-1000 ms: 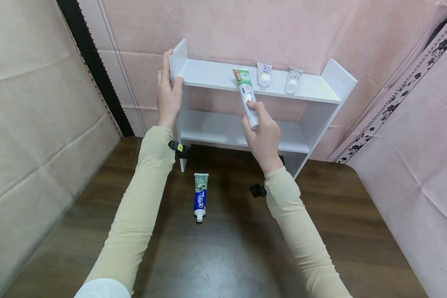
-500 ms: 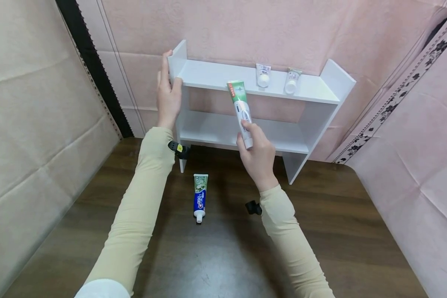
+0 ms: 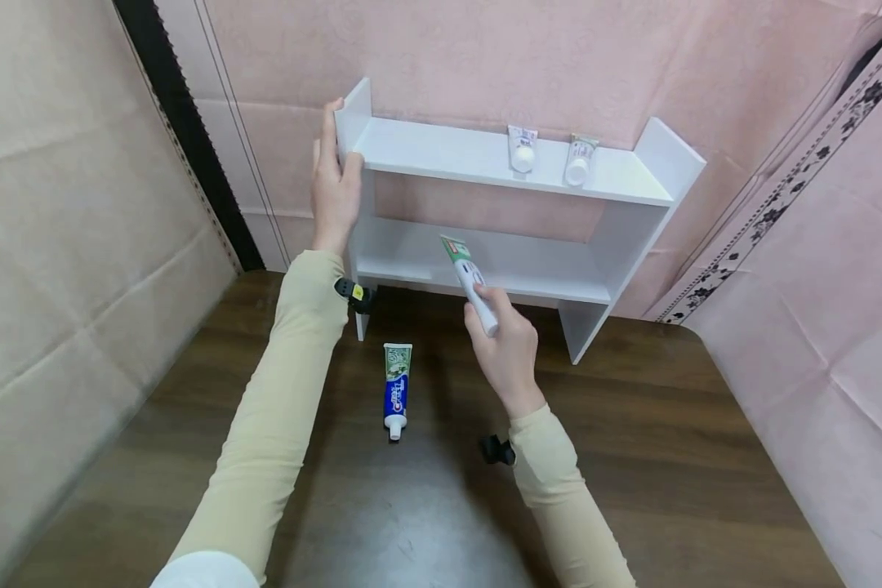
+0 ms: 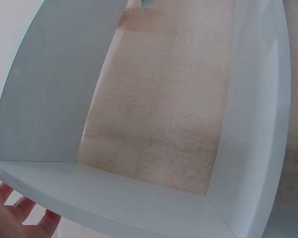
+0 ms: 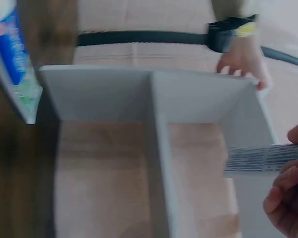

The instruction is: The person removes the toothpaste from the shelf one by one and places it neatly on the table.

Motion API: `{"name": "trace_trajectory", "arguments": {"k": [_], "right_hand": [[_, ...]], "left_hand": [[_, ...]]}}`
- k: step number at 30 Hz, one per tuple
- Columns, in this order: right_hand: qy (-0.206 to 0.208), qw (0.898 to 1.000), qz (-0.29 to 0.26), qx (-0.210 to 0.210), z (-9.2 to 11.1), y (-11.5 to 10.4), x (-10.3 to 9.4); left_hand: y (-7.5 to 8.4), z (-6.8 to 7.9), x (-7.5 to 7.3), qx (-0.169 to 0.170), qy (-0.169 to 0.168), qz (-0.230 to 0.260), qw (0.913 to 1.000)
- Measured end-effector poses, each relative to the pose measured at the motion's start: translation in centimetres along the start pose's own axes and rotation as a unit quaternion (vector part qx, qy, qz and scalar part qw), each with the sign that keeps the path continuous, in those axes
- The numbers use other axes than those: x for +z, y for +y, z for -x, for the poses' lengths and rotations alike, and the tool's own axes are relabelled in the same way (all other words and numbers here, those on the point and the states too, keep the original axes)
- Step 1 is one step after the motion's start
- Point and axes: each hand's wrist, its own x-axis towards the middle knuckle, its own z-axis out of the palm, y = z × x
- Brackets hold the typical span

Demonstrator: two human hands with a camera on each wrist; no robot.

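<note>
A pale pink cloth backdrop [image 3: 485, 49] rises behind and to the sides, with a faint rose pattern visible in the left wrist view. Below it spreads a dark brown wood-grain table [image 3: 647, 457]. A white shelf unit [image 3: 426, 147] stands near its far edge, with two boards between a pair of side panels. Two forearms in cream sleeves [image 3: 279, 384] reach toward it. The person's left hand [image 3: 334, 196] rests against the unit's left side panel, its fingers extended along the outer face up to the top corner. The right hand [image 3: 507, 343] grips a green-and-white tube [image 3: 466, 273] by its white end between thumb and fingers; that tube is held in front of the lower board, tilted, its green end pointing up and to the left. A blue-and-green tube [image 3: 397, 392] lies on the table in front of the unit, white cap toward the person. On the top board, right of the middle, two small white tubes [image 3: 522, 149] sit apart, caps facing forward. A black wrist device [image 3: 358, 296] shows at the left cuff.
</note>
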Motion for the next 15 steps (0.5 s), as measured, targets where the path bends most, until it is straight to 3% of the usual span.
{"name": "trace_trajectory", "arguments": {"k": [4,10,15], "right_hand": [[-0.011,1.0,-0.007,0.02,2.4,0.6,0.0],[-0.062,0.998,0.002,0.031,4.8,1.4,0.2],[-0.105,0.991,0.028,0.077,6.8,1.9,0.5]], "left_hand": [[-0.4,0.3,0.2,-0.006,-0.001,-0.004,1.0],[-0.3,-0.1,0.2,-0.001,0.003,0.009,1.0],[-0.3,-0.4,0.2,-0.002,0.005,0.005,1.0]]}}
